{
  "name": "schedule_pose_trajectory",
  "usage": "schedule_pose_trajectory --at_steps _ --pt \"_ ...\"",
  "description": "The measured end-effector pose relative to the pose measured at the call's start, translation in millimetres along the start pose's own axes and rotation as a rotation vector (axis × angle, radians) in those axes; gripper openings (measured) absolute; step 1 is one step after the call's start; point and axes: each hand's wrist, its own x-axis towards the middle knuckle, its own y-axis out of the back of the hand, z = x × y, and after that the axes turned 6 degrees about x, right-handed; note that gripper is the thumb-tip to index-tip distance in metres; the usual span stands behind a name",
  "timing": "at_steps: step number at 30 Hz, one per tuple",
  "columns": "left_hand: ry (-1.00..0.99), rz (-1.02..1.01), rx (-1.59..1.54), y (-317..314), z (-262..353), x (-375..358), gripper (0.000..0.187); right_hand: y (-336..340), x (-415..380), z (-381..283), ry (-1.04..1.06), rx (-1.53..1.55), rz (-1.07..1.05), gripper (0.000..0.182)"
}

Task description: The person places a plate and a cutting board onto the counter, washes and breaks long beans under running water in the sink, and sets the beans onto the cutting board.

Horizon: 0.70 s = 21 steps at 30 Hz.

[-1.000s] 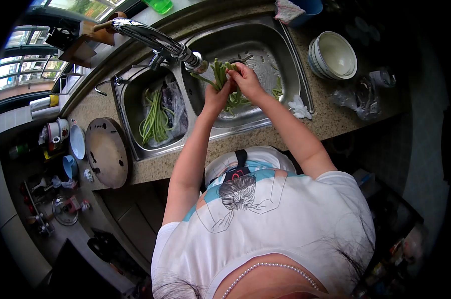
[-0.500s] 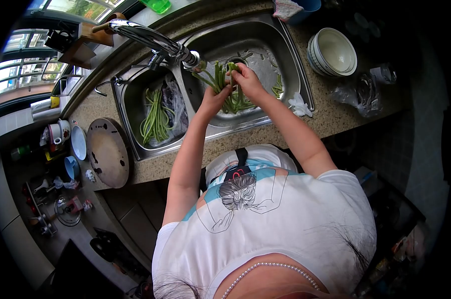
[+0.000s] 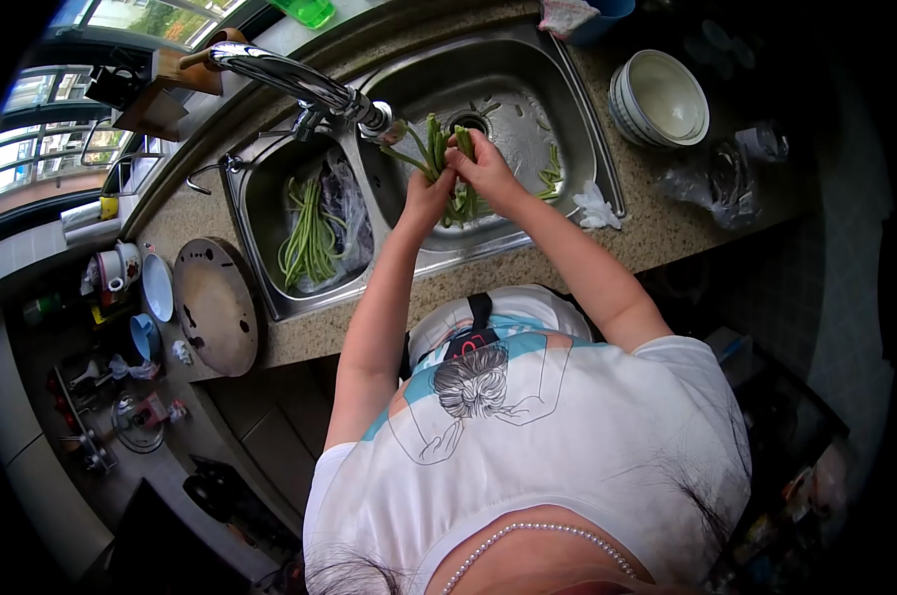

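Over the large sink basin (image 3: 582,119), my left hand (image 3: 429,198) is closed around a bunch of long green beans (image 3: 435,146), whose ends stick up past the fingers. My right hand (image 3: 486,171) meets it from the right, fingers pinched on bean ends at the top of the bunch. More of the beans hang below the hands toward the basin floor. Short cut-off bean pieces (image 3: 551,171) lie on the wet basin floor, some near the drain (image 3: 471,123). In the small left basin rests another pile of long beans (image 3: 310,238) beside a clear plastic bag (image 3: 351,220).
The chrome faucet (image 3: 300,74) arches over the sinks, its spout close to the beans. Stacked bowls (image 3: 667,99) and a plastic bag (image 3: 716,188) stand on the right counter. A crumpled white wad (image 3: 596,206) lies at the sink edge. A round board (image 3: 214,305) sits left.
My right hand has shifted slightly left and down, closer to my left hand. The bunch of beans stays in nearly the same place.
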Motion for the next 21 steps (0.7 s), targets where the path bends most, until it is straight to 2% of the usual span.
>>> schedule_pose_trajectory --at_steps 3,8,11,13,14,16,21 --pt "0.005 0.057 0.072 -4 0 -3 0.018 -2 2 6 0.076 -0.058 -0.013 0.017" --pt "0.001 0.028 0.199 -2 -8 -3 0.018 -2 -2 4 0.032 -0.058 0.053 0.013" --pt "0.064 -0.016 0.142 -3 1 -8 0.019 -3 -1 5 0.042 -0.004 0.112 0.012" --pt "0.015 -0.052 -0.062 -2 2 -10 0.017 -2 0 2 0.051 0.042 0.140 0.012" --pt "0.015 -0.052 -0.061 -1 3 -12 0.017 1 0 -2 0.029 0.029 0.173 0.013" --pt "0.046 -0.050 -0.289 -1 7 -15 0.015 6 2 -3 0.013 0.028 0.178 0.013" --pt "-0.032 -0.005 -0.166 -8 -1 -9 0.014 6 2 1 -0.030 0.097 0.146 0.012"
